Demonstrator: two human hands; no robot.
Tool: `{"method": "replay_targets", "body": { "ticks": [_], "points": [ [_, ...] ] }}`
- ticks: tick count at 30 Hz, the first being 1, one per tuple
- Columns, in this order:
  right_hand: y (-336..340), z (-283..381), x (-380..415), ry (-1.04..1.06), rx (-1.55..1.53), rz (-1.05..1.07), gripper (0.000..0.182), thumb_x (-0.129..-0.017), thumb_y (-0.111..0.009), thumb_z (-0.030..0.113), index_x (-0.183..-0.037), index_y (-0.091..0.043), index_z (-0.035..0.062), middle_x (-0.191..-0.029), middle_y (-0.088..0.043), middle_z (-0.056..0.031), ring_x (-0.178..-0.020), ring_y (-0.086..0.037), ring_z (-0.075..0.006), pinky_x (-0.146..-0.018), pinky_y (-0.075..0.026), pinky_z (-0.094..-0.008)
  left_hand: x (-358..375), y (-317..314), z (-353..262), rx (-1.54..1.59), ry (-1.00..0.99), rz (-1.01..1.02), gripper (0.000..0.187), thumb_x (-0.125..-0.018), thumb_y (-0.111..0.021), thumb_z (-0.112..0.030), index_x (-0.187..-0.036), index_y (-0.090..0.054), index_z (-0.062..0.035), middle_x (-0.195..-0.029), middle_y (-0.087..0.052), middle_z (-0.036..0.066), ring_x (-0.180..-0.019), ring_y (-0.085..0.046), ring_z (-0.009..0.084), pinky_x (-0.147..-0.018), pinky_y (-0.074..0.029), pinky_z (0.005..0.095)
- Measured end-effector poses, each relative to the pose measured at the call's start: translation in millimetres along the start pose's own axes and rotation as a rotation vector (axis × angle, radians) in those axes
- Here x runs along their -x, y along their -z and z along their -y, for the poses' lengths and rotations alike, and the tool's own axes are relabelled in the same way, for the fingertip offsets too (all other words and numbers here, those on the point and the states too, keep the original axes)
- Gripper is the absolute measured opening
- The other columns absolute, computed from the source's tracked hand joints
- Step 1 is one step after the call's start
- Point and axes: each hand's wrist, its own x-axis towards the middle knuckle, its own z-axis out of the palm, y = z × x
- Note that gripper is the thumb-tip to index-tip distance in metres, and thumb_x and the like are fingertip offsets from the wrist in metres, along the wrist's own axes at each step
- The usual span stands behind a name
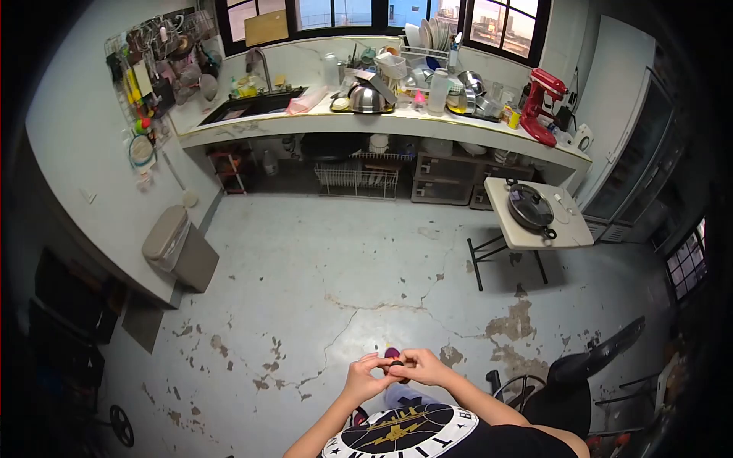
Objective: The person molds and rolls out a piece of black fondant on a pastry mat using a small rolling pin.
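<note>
Low in the head view, my left hand (368, 378) and my right hand (422, 368) meet in front of my body. Their fingertips are pinched together around a small dark round object (397, 364), too small to identify. Both hands appear to touch it, the left from one side and the right from the other. A dark red and purple shoe (392, 353) shows just beyond the fingers, on the floor. Under my forearms is my black shirt (397, 431) with a white ring print.
A folding table (527, 238) with a lidded pan (530, 207) stands at the right. A black chair (569, 393) is close to my right side. Ahead runs a cluttered counter (305, 122) with a red stand mixer (543, 107). A trash bin (183, 248) stands left.
</note>
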Motion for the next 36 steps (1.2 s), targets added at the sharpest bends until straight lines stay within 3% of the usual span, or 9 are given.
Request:
{"method": "replay_targets", "body": {
  "ticks": [4, 9, 11, 17, 19, 25, 27, 31, 36],
  "points": [
    [46.3, -8.2, -50.7, 0.045, -0.066, -0.089, 0.024, -0.086, -0.062, 0.021, -0.072, -0.052, 0.0043, -0.063, -0.053, 0.0036, -0.056, -0.043, -0.0005, -0.047, -0.034, -0.0184, -81.9, 5.1, 4.5, -0.043, -0.051, 0.194, 0.050, -0.058, -0.082, -0.026, -0.099, -0.064, -0.0029, -0.085, -0.065, 0.011, -0.070, -0.063, 0.0194, -0.071, -0.050, 0.0298],
    [95.6, 27.0, -135.9, 0.127, -0.175, -0.136, 0.024, -0.087, -0.061, 0.020, -0.071, -0.053, 0.0044, -0.060, -0.050, 0.0046, -0.053, -0.040, -0.0002, -0.044, -0.030, -0.0186, -174.0, 5.8, 22.9, -0.020, -0.056, 0.106, 0.051, -0.064, -0.080, -0.019, -0.108, -0.061, -0.0012, -0.085, -0.064, 0.008, -0.072, -0.062, 0.0141, -0.065, -0.049, 0.0261],
    [118.8, 45.5, -174.0, 0.179, -0.052, -0.180, 0.024, -0.088, -0.060, 0.020, -0.072, -0.054, 0.0027, -0.059, -0.052, 0.0037, -0.052, -0.043, -0.0003, -0.043, -0.032, -0.0185, -207.3, 4.2, 35.6, 0.434, 0.315, 0.032, 0.046, -0.069, -0.076, -0.007, -0.111, -0.058, 0.0015, -0.084, -0.062, 0.005, -0.074, -0.059, 0.0086, -0.068, -0.048, 0.0229],
    [164.6, 71.2, -270.7, 0.005, -0.174, -0.047, 0.022, -0.084, -0.064, 0.020, -0.089, -0.061, -0.0012, -0.072, -0.062, -0.0028, -0.063, -0.054, -0.0049, -0.054, -0.044, -0.0194, -297.3, 23.9, 79.7, 0.452, 0.328, -0.110, 0.035, -0.073, -0.070, 0.001, -0.104, -0.056, 0.0061, -0.075, -0.060, 0.004, -0.069, -0.058, 0.0083, -0.064, -0.048, 0.0199],
    [173.6, 72.7, -304.4, 0.235, -0.032, -0.057, 0.030, -0.076, -0.072, 0.022, -0.090, -0.061, -0.0024, -0.072, -0.063, -0.0041, -0.063, -0.056, -0.0063, -0.058, -0.045, -0.0207, -326.6, 36.5, 107.4, 0.649, 0.487, -0.155, 0.031, -0.074, -0.069, 0.002, -0.101, -0.056, 0.0042, -0.075, -0.061, 0.004, -0.069, -0.059, 0.0093, -0.064, -0.049, 0.0214],
    [213.0, 107.1, -414.5, 0.137, 0.085, 0.004, 0.029, -0.072, -0.076, 0.014, -0.088, -0.057, -0.0018, -0.077, -0.063, -0.0027, -0.069, -0.055, -0.0055, -0.059, -0.046, -0.0204, -434.4, 80.9, 162.3, 0.810, 0.414, -0.020, 0.025, -0.079, -0.064, 0.000, -0.102, -0.055, 0.0017, -0.080, -0.062, 0.004, -0.067, -0.057, 0.0069, -0.062, -0.047, 0.0197],
    [223.2, 115.6, -453.0, 0.143, -0.160, -0.060, 0.023, -0.073, -0.076, 0.011, -0.080, -0.057, 0.0003, -0.075, -0.063, -0.0039, -0.064, -0.057, -0.0064, -0.056, -0.047, -0.0210, -482.3, 101.8, 173.7, 0.690, 0.502, 0.126, 0.025, -0.081, -0.063, 0.001, -0.104, -0.055, 0.0017, -0.086, -0.062, 0.005, -0.072, -0.058, 0.0085, -0.068, -0.049, 0.0224],
    [255.9, 151.6, -523.0, 0.201, -0.128, -0.104, 0.022, -0.073, -0.075, 0.010, -0.077, -0.056, 0.0007, -0.071, -0.063, -0.0050, -0.060, -0.058, -0.0072, -0.053, -0.047, -0.0210, -571.3, 132.7, 185.6, 0.796, 0.405, 0.204, 0.029, -0.083, -0.060, 0.001, -0.111, -0.053, 0.0028, -0.093, -0.062, 0.005, -0.083, -0.059, 0.0099, -0.076, -0.049, 0.0244],
    [297.8, 174.8, -595.6, 0.141, -0.089, -0.240, 0.029, -0.070, -0.077, 0.005, -0.093, -0.060, -0.0033, -0.078, -0.065, -0.0037, -0.068, -0.057, -0.0047, -0.059, -0.046, -0.0192, -662.8, 138.5, 223.2, 0.782, 0.393, 0.204, 0.030, -0.083, -0.061, -0.001, -0.112, -0.054, 0.0024, -0.097, -0.063, 0.005, -0.086, -0.058, 0.0084, -0.074, -0.047, 0.0216]
  ]
}}
